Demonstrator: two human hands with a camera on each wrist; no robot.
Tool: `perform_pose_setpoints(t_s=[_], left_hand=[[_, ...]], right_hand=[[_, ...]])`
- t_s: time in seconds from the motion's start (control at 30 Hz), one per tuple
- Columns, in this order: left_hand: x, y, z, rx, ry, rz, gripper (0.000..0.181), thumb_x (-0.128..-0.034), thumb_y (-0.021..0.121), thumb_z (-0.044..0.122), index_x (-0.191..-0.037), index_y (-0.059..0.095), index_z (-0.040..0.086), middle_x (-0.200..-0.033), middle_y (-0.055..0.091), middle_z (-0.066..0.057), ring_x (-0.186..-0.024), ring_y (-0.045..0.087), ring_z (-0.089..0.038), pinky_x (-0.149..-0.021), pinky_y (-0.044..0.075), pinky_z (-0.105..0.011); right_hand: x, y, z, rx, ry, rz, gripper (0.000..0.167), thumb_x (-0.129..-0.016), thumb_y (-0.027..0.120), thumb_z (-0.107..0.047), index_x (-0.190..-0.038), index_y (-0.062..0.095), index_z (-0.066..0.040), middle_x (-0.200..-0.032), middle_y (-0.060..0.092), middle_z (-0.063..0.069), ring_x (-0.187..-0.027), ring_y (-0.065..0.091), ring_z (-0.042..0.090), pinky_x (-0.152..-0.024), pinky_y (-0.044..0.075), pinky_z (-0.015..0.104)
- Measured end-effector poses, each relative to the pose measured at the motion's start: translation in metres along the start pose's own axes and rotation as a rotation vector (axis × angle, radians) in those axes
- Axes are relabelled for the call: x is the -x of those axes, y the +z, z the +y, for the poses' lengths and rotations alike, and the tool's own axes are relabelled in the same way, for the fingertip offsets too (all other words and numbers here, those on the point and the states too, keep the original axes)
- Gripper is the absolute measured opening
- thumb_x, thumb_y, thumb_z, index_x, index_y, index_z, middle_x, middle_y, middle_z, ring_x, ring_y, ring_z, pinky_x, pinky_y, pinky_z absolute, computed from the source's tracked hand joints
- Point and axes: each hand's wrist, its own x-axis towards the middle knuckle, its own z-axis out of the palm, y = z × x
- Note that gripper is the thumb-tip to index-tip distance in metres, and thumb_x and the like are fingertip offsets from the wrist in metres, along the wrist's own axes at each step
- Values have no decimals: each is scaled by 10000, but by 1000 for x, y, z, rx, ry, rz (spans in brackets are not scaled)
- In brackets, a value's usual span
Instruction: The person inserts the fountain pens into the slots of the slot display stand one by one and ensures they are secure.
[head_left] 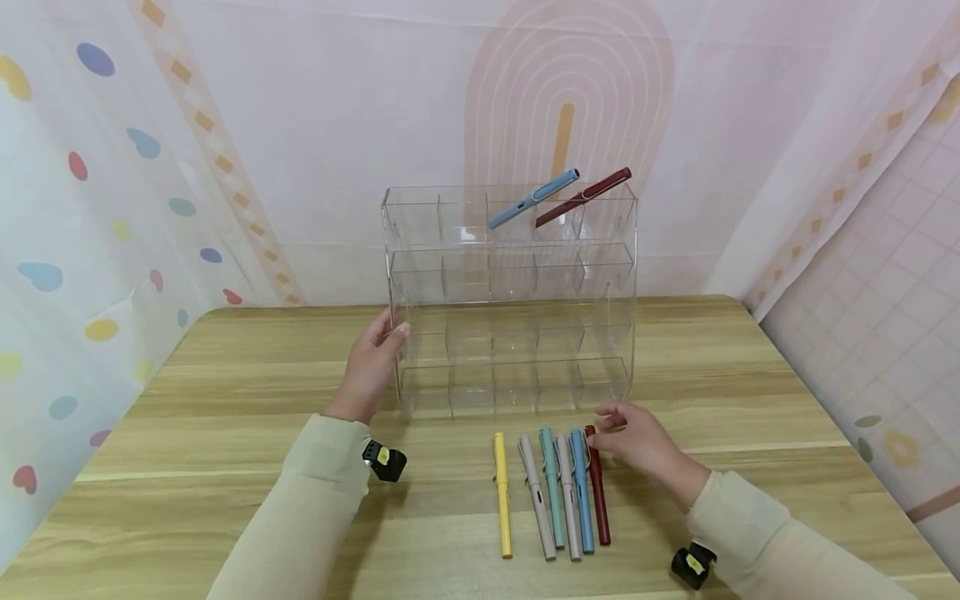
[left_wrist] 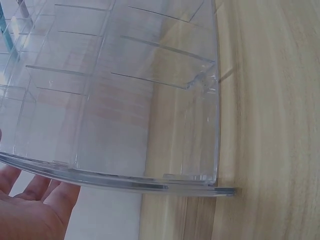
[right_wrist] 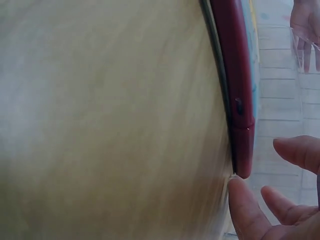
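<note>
A clear acrylic pen rack with stepped, divided tiers stands upright on the table. My left hand holds its left side, thumb in front and fingers behind; the left wrist view shows fingers beside the panel edge. Nearer me lie a yellow pen, two grey pens, a teal pen, a blue pen and a dark red pen. At the dark red pen's far end is my right hand, thumb and fingers spread apart, gripping nothing.
Another blue pen and another dark red pen lean slantwise in the rack's top tier. Behind the wooden table hangs a patterned curtain. A black wrist camera sits under the left cuff.
</note>
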Motion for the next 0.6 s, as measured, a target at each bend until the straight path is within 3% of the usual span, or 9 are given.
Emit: perform_pose_setpoints(t_s=[0.3, 0.6], left_hand=[[4, 0, 4, 38, -21, 3, 533, -1043, 413, 318, -1543, 248, 231, -1568, 276, -75, -1425, 251, -281, -1137, 228, -501], [6, -3, 4, 52, -40, 14, 546, -1037, 430, 329, -1541, 256, 209, -1559, 294, -55, -1424, 247, -258, -1142, 222, -474]], right_hand=[[0, 5, -1, 62, -7, -3, 448, -816, 714, -31, -1206, 554, 119, -1047, 594, 211, -821, 584, 223, -646, 527, 334], [-3, 9, 0, 164, -45, -5, 452, -774, 740, -53, -1173, 593, 103, -963, 598, 146, -831, 554, 221, -638, 495, 305]])
